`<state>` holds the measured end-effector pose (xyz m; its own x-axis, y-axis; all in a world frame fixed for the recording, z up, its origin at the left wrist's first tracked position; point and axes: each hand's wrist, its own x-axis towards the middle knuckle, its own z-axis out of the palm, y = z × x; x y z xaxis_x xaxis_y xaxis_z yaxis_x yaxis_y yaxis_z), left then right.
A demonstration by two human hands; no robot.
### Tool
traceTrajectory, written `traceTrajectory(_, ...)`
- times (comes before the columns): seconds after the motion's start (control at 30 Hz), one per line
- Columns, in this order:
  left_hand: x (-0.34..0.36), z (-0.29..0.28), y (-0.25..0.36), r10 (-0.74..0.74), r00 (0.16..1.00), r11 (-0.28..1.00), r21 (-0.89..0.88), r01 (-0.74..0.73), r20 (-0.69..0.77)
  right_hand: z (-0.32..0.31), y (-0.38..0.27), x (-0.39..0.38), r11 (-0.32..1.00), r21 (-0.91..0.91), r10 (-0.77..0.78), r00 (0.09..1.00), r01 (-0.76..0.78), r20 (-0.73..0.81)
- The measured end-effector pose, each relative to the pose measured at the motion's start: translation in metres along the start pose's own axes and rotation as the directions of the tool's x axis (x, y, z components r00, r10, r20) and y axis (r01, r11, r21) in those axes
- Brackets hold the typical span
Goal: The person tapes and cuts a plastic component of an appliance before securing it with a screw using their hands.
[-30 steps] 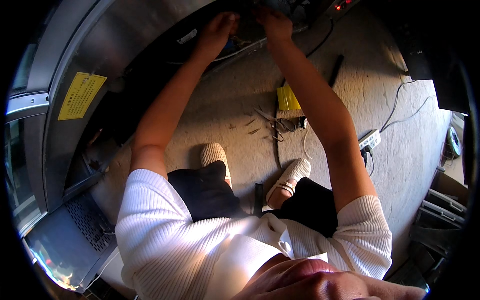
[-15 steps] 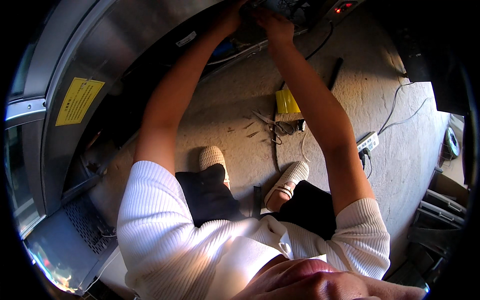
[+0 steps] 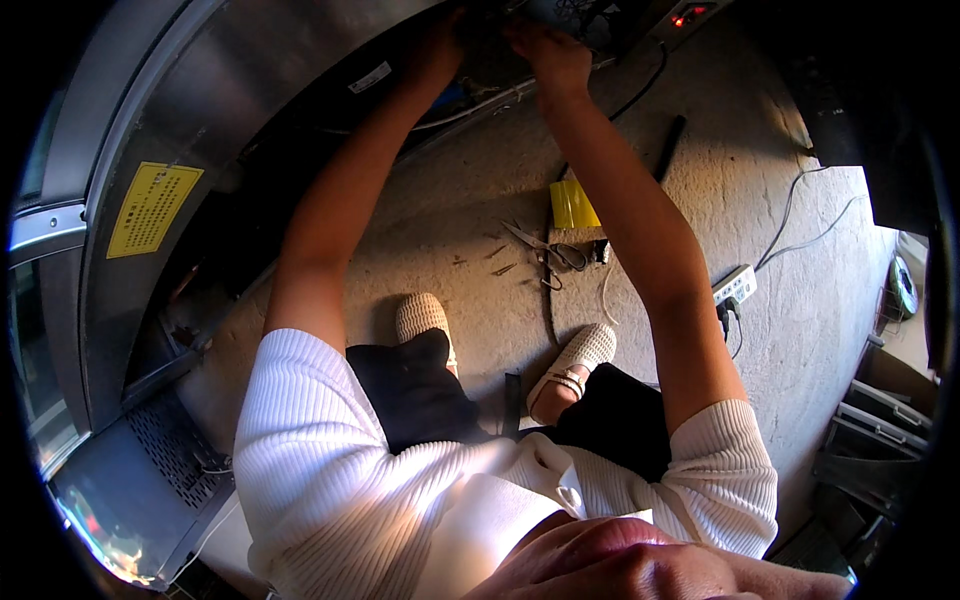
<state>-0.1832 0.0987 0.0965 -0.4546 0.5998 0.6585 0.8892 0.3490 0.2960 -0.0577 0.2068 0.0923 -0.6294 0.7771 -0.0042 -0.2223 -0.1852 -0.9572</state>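
Observation:
Both my arms reach forward into the dark opening at the base of a large metal appliance (image 3: 250, 60). My left hand (image 3: 443, 48) is deep in shadow there, and its fingers are hidden. Beside it on the right, my right hand (image 3: 556, 58) has its fingers bent and drawn together; whatever they grip is lost in the dark. Thin wires (image 3: 575, 12) show just beyond the right hand. A white label (image 3: 370, 77) sits on a dark surface left of my left hand, and a pale cable (image 3: 455, 118) runs beneath that wrist.
On the concrete floor lie scissors (image 3: 562, 254), a yellow roll (image 3: 573, 205) and a black rod (image 3: 672, 148). A white power strip (image 3: 735, 284) with plugged-in cords is at the right. A red-lit switch (image 3: 688, 17) glows at the top. My feet stand below the scissors.
My left hand has shifted slightly left and away from the right hand, deeper into shadow. The right hand has barely moved.

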Motion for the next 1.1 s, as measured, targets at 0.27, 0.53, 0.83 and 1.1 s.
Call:
traceTrajectory(0.27,0.001,0.008,-0.007,-0.042,0.998,0.986,0.165,0.033,0.05,0.012,-0.018,-0.015,0.999,-0.053,0.008,0.999,-0.009,-0.035)
traceTrajectory(0.53,0.023,-0.023,0.029,-0.15,0.945,0.974,0.206,0.091,0.29,0.01,-0.016,-0.013,0.997,-0.078,-0.003,0.999,-0.001,-0.054)
traceTrajectory(0.83,0.01,0.002,0.007,0.066,0.985,0.996,0.049,-0.074,0.158,0.01,-0.008,-0.006,0.992,-0.126,-0.005,0.999,-0.001,-0.047)
traceTrajectory(1.1,0.017,-0.009,0.022,-0.001,0.992,0.99,-0.14,0.019,0.128,0.003,-0.01,-0.013,1.0,0.021,-0.008,0.999,0.009,-0.05)
